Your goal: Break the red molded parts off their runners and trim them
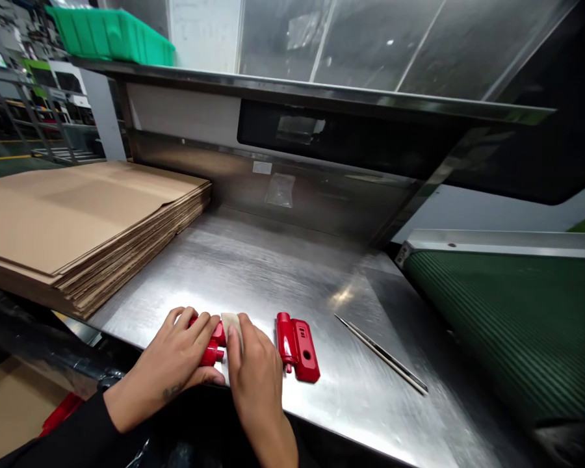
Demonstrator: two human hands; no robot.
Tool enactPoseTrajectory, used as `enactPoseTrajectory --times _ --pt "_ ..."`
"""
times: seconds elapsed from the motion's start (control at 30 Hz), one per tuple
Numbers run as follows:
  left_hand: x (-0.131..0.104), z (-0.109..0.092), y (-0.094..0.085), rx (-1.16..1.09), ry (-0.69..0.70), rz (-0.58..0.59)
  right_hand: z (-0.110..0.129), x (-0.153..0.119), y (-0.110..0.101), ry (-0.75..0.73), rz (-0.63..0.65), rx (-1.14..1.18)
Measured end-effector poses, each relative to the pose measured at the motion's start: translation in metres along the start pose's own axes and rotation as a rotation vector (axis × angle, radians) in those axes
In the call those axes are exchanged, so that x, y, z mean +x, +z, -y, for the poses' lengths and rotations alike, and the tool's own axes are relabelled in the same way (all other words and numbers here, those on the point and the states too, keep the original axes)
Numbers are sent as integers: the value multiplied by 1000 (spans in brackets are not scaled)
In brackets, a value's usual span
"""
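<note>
My left hand (178, 351) is closed around a shiny red plastic part (212, 353), which it holds near the front edge of the metal table. Much of that part is hidden under my fingers. Pinched between thumb and fingers, a pale beige folded piece (233, 322), perhaps cloth or sandpaper, is in my right hand (256, 377), close against the red part. Just right of this hand lie a red cylindrical piece (286, 339) and a flat red plate (305, 351) with holes, side by side on the table.
Metal tweezers (383, 354) lie on the steel table (253, 260), right of the red pieces. A stack of cardboard sheets (92, 214) fills the left side. A green ribbed conveyor belt (511, 318) runs at the right. A green bin (112, 39) stands on the shelf (322, 88) above.
</note>
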State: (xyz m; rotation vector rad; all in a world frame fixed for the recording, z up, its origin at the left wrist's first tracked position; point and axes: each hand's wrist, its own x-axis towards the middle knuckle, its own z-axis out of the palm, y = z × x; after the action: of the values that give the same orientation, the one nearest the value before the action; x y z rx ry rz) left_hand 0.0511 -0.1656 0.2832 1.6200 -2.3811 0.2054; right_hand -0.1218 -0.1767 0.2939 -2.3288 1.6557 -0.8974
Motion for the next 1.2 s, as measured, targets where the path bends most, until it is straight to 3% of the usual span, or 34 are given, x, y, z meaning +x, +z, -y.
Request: enactPoseTrajectory --times 0.13,0.2,0.33,0.47,0.6,0.7,0.8,0.9,1.03,1.13,1.2 --pt "0 0 3 13 4 -35 0 -2 6 -171 -207 -54" --pt "-1 0 3 23 12 -31 1 -4 6 -208 -243 -67" --pt "-1 1 3 12 7 -18 2 -2 5 -157 -139 -114" --pt "0 2 5 27 23 -37 1 -2 5 -187 -194 -76" --pt "-1 3 6 -8 6 -11 0 -5 5 -124 -62 -147" --pt "-1 2 6 -12 5 -21 2 -9 8 -135 -84 -117" --pt "-1 4 6 -4 -15 -22 10 5 7 -36 53 -117" --pt "-4 8 7 -44 6 -37 16 31 -5 64 206 -100" --pt "-15 0 -4 -199 -11 -197 16 46 -31 77 181 -85" --pt "-27 -25 -29 -446 -46 -259 6 33 -54 74 103 -67" --pt "-32 -49 -49 -606 -75 -262 -11 6 -74 23 -3 36"
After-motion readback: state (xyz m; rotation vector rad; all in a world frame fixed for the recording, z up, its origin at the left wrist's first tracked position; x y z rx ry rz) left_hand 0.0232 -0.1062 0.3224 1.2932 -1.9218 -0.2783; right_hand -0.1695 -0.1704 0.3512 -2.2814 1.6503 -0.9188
